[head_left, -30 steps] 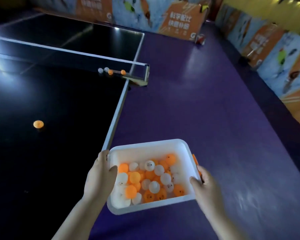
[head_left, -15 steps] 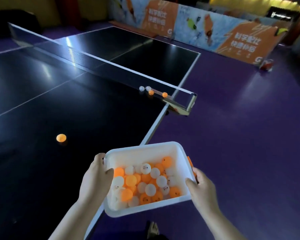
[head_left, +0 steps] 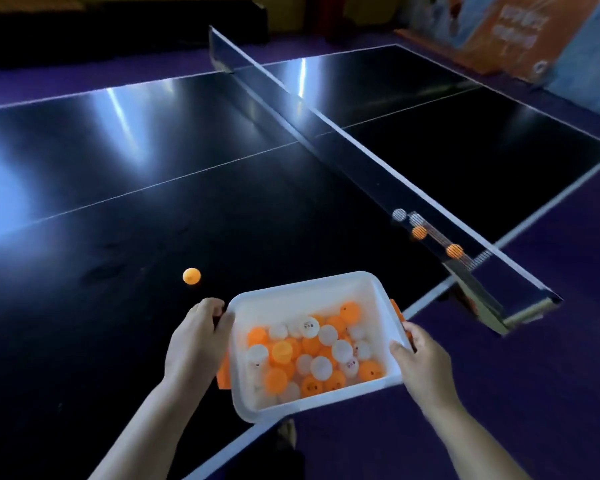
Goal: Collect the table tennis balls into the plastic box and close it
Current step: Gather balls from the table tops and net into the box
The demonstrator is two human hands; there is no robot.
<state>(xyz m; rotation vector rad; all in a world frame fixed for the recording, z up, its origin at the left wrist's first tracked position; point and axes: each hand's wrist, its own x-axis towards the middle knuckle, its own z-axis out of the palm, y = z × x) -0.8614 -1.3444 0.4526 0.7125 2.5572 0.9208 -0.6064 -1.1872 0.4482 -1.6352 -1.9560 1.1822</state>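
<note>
Black and glossy, the table tennis bench (head_left: 118, 202) stretches ahead of both grips, its dark net (head_left: 343, 150) running away beyond the right one. Between the grips hangs the white rectangular plastic box (head_left: 305, 285), lidless, held over the bench's near edge. The left grip (head_left: 194, 344) curls round its left rim, and the right grip (head_left: 420, 362) clasps its right rim by an orange latch (head_left: 397, 308). Inside, a heap of orange and white table tennis balls (head_left: 312, 351) covers its floor, so most of the collecting looks done. Left to gather are four balls (head_left: 420, 232) at the foot of the net, well ahead of the right grip (two white, two orange), and one loose orange ball (head_left: 191, 275) just ahead of the left grip. No lid is in view, and the closing is not yet done.
</note>
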